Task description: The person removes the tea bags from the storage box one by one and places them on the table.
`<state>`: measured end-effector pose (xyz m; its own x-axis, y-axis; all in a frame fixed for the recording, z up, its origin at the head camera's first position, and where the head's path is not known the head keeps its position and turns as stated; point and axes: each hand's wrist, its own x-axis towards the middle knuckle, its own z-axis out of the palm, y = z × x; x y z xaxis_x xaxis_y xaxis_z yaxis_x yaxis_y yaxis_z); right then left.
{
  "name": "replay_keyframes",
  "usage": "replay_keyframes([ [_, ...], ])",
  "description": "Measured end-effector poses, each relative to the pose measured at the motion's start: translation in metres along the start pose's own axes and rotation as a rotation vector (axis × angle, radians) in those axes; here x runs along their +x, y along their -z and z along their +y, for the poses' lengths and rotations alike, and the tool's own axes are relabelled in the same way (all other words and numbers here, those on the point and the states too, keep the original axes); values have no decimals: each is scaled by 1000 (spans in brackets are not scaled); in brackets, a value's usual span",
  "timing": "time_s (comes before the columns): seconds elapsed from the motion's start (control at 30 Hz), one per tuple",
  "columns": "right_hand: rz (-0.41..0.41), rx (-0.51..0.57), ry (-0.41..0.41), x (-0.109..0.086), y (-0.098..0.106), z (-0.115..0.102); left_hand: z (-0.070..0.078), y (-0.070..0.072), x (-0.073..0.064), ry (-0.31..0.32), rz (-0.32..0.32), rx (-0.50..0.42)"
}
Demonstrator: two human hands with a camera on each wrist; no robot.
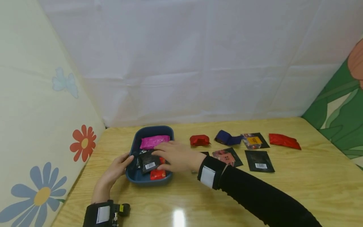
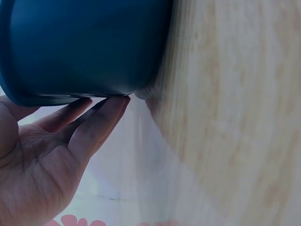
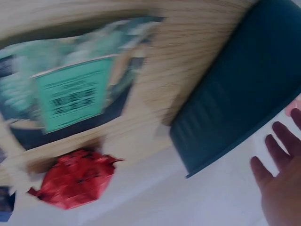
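Note:
A dark blue plastic bin [image 1: 149, 182] stands at the left of the table. My left hand [image 1: 119, 167] holds its left side, thumb at the rim and fingers [image 2: 101, 125] against the outer wall. My right hand [image 1: 177, 156] is over the bin's right rim, its fingers [image 3: 284, 143] spread and fairly straight above the contents. Beneath those fingers lies a black packet [image 1: 148, 161] with a white barcode label. A pink packet [image 1: 154, 142] and a red packet [image 1: 157, 174] lie in the bin too. The right palm is hidden in the head view.
Right of the bin lie a crumpled red packet [image 1: 199, 140], a dark blue packet [image 1: 225, 137], a long red packet [image 1: 284, 140] and several flat dark packets, one with a barcode [image 1: 259, 161]. A white cloth wall [image 1: 184, 78] stands behind the table.

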<state>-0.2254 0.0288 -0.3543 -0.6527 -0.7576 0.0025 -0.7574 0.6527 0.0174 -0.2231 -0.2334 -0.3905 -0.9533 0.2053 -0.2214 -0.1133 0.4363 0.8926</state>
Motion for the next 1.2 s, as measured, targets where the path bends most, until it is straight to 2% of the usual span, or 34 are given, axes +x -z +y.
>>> replay_keyframes([
  [0.23,-71,31,-48,26,3,-10,-1,1,0,-6,-3,-3],
  [0.37,-138,-28,-53,34,3,-14,-3,0,1,-10,-13,-11],
  [0.6,-201,-131,-83,43,5,-15,-1,-1,3,-18,-14,-17],
  [0.87,-255,-65,-170,58,5,-22,-1,-1,3,-35,-22,-11],
  [1.0,-303,-13,-193,64,10,-29,-1,1,2,-41,-32,-11],
  [1.2,-330,46,-220,72,17,-35,-2,2,1,-44,-45,-18],
])
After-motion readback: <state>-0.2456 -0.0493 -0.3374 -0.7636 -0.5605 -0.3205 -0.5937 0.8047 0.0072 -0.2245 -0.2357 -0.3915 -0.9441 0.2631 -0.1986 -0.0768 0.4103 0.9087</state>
